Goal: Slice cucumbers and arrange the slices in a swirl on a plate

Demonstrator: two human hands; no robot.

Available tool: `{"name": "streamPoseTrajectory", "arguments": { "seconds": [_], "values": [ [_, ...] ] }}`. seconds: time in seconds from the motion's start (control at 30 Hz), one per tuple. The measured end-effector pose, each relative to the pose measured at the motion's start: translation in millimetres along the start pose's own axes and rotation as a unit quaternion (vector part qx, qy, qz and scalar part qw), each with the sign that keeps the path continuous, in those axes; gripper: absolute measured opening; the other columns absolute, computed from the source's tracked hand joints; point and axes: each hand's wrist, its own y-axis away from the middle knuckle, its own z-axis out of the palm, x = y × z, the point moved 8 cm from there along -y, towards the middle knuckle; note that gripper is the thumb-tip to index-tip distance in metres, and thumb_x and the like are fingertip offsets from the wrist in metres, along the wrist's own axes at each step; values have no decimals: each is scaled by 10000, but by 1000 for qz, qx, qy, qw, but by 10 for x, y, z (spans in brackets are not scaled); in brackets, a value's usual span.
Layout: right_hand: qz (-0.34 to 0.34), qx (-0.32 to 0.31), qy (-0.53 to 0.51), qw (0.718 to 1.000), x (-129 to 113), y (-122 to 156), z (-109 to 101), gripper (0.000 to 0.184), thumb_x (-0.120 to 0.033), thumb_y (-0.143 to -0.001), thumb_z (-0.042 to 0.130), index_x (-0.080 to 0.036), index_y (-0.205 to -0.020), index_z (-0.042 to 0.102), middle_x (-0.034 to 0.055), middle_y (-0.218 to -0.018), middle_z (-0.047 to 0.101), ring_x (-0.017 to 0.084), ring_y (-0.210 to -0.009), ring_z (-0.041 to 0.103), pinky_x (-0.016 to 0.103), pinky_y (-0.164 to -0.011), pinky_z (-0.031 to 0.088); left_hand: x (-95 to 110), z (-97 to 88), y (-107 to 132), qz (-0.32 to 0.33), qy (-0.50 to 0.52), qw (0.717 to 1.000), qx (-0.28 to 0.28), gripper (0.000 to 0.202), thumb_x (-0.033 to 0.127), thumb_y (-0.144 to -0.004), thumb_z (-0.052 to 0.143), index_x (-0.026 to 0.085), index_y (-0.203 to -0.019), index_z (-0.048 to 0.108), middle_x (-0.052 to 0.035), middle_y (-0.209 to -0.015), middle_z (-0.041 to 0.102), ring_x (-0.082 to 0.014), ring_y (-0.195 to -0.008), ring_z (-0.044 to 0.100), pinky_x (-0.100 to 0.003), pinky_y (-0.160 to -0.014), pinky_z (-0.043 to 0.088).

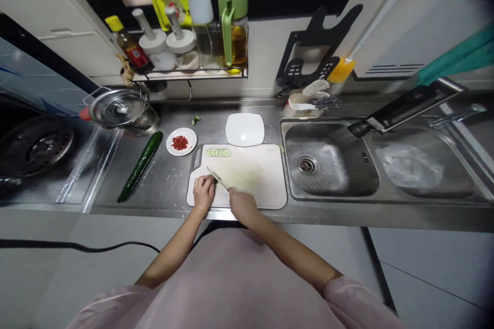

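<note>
My right hand (244,206) is wrapped round the handle of a knife (219,179), whose blade points up and to the left over a white cutting board (262,159). Beside the blade, the fingers of my left hand (204,192) are curled down on a piece of cucumber (215,181); only a small dark green bit of it shows. A row of overlapping cucumber slices (218,152) lies along the board's far left part. Left of the board rests a whole cucumber (140,165). Small cucumber scraps (196,120) lie behind the board.
A small plate (170,145) of chopped red pieces (179,143) and a square white dish (244,129) stand behind the board. To the right is a steel sink (332,193); a lidded pot (148,122) stands back left. Bottles and jars fill a wall rack (193,75).
</note>
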Motion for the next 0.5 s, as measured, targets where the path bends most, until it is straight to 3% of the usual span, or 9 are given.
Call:
{"name": "streamPoseTrajectory", "arguments": {
  "seconds": [0.5],
  "values": [
    [-12, 4, -19, 1000, -50, -81, -62, 301, -105, -899, 344, -123, -1138, 526, 157, -931, 699, 228, -910, 681, 292, -736, 489, -22, -1, 2, -21, -2, 1000, -19, 212, 221, -895, 488, 222, -974, 684, -74, -968, 651, -193, -906, 548, -352, -835, 396]
  ]
}}
